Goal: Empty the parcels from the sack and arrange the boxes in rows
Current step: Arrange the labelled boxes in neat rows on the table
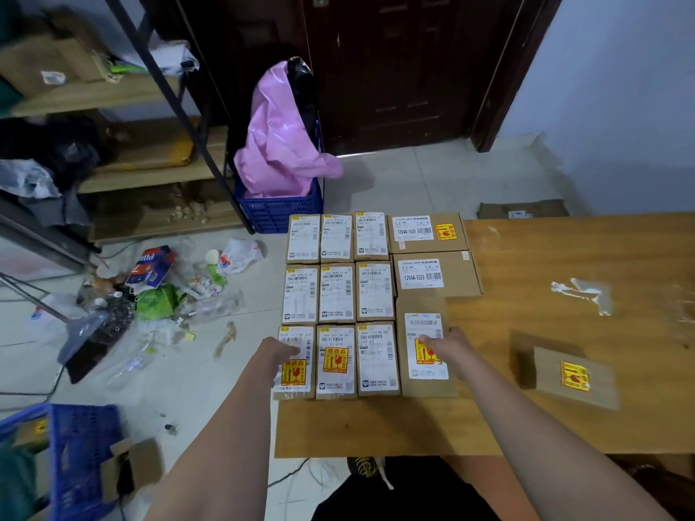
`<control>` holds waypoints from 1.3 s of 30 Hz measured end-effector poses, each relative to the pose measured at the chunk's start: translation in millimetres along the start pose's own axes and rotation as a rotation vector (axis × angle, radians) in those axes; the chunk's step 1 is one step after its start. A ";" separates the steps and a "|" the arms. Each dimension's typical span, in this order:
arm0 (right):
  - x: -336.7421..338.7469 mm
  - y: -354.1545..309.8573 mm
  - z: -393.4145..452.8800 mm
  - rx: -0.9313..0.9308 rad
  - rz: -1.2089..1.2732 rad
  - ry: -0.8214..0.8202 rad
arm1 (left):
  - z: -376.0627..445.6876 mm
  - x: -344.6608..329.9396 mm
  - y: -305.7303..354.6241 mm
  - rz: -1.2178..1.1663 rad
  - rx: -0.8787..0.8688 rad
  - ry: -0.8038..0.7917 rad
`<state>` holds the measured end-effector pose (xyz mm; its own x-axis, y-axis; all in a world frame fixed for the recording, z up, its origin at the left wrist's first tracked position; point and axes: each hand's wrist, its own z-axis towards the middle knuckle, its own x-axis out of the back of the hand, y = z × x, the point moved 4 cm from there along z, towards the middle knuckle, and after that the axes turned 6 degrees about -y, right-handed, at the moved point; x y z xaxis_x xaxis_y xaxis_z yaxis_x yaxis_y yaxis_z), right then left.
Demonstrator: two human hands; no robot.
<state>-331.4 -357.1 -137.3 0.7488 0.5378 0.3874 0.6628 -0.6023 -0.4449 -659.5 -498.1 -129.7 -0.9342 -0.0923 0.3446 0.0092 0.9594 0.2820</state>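
Several labelled cardboard boxes lie in three rows at the left end of the wooden table (564, 257). My left hand (276, 351) rests on the near-left box (297, 374), fingers laid over its top label. My right hand (449, 344) presses flat on a larger box (425, 377) at the right end of the near row, covering part of its yellow sticker. Two wide boxes (427, 232) (436, 274) close the far and middle rows. One loose box (575, 377) with a yellow sticker lies apart on the right. The sack cannot be made out.
A blue crate (278, 208) with pink plastic (280, 137) stands on the floor behind the table. Litter (158, 291) is strewn on the floor at left. Another blue crate (79, 456) stands near left. Shelving (113, 144) lines the left wall.
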 end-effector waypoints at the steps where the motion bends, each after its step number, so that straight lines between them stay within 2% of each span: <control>1: -0.1 0.0 -2.2 0.003 0.020 0.004 | 1.6 -3.1 -1.7 -0.005 -0.020 0.020; 6: -5.2 -2.7 -5.6 0.017 -0.003 0.027 | 15.8 -3.8 -8.2 0.020 -0.080 0.127; 10: -4.7 -6.5 -6.8 0.022 -0.001 0.008 | 27.5 -0.4 -10.3 0.028 -0.093 0.148; 17: -4.6 -8.6 -7.8 -0.021 0.028 -0.031 | 13.5 -4.5 -8.6 -0.118 -0.078 0.135; 20: 12.6 -13.4 -13.0 -0.011 0.056 0.065 | 1.5 -1.7 6.5 -0.063 -0.100 0.297; 22: 29.9 -15.8 -14.7 0.024 0.043 0.142 | -13.9 -3.6 27.0 -0.041 -0.181 0.396; 24: 50.6 -20.6 -15.4 0.065 0.021 0.185 | -35.5 -13.7 56.6 -0.013 -0.269 0.415; 30: 118.5 -20.5 -14.3 0.138 -0.094 0.244 | -67.7 -84.8 144.4 0.104 -0.468 0.213; 33: 147.2 -10.5 -11.2 0.131 -0.073 0.233 | -84.2 -132.9 170.6 0.202 -0.526 0.118; 39: 190.0 16.6 -5.5 0.112 -0.197 0.178 | -117.5 -227.9 201.4 0.354 -0.598 -0.027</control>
<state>-178.2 -268.2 -66.6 0.6018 0.5202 0.6060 0.7980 -0.4223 -0.4299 -402.9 -315.1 -46.2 -0.8472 0.2136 0.4865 0.5029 0.6178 0.6045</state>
